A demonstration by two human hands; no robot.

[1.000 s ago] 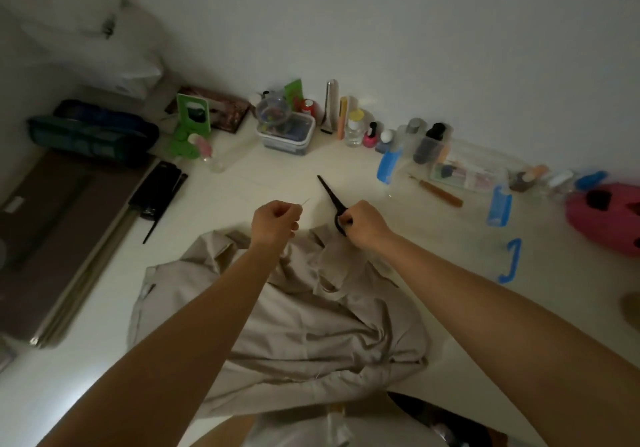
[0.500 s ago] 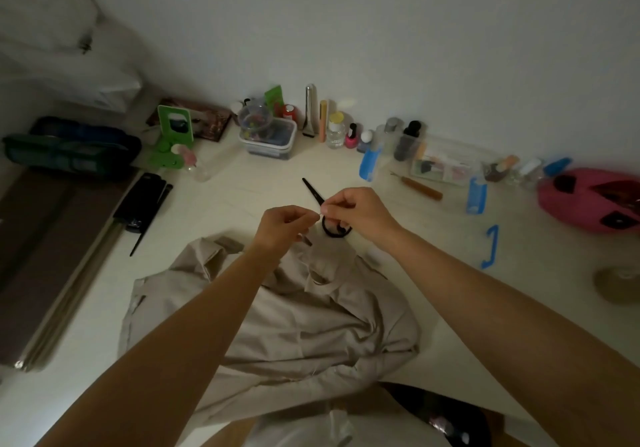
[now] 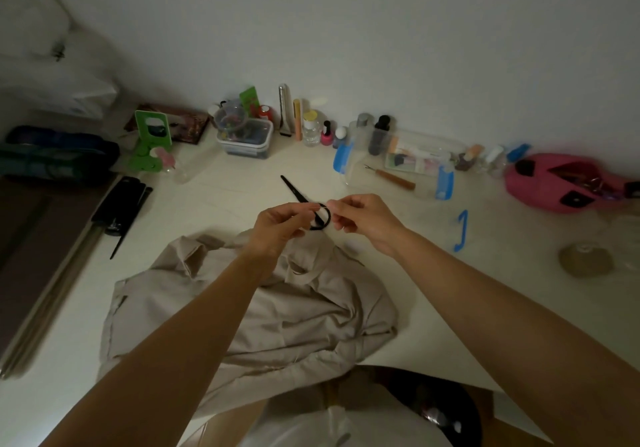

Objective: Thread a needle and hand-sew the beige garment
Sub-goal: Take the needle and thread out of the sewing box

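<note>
The crumpled beige cloth garment (image 3: 277,318) lies at the near edge of the white counter (image 3: 214,204). Over its far edge I see left hand (image 3: 277,226) and right hand (image 3: 365,219), fingers pinching one thin pale thread (image 3: 310,208).

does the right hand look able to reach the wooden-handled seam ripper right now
Probably yes. The seam ripper lies uncovered on the table just beyond the right hand, with nothing between them. That hand is busy, though, pinching what looks like thread with the left hand, so it must let go first.
</note>
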